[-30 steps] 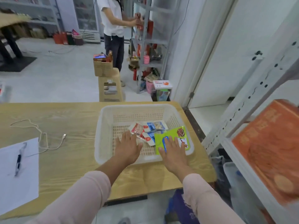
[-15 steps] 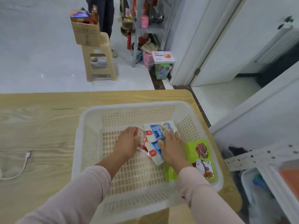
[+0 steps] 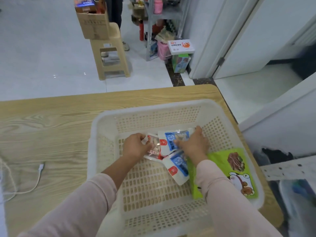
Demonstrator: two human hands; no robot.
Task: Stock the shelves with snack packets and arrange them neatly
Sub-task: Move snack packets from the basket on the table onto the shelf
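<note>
Head view: picking stock out of basket (image 3: 95, 134).
L hand (image 3: 136, 147) pinches red packet (image 3: 154, 145), R hand (image 3: 195, 144) clutches blue packet (image 3: 176, 138), likely to lift both for shelving.

Both hands are working inside the white basket (image 3: 102, 127), so its tall perforated walls are boxing them in on every side and the only way in is coming from above. The left hand (image 3: 135, 147) gripping the red packet (image 3: 154, 146) and the right hand (image 3: 195, 144) lying over the upper blue packet (image 3: 176, 139) are crowding the far middle. The green packet (image 3: 237, 168) is filling the right side under the sleeve. The near-left basket floor is sitting bare. Left of the basket the table (image 3: 51, 120) is lying open, just a white cable (image 3: 38, 175) trailing across it. The shelf frame (image 3: 289, 170) is pressing close on the right
</note>
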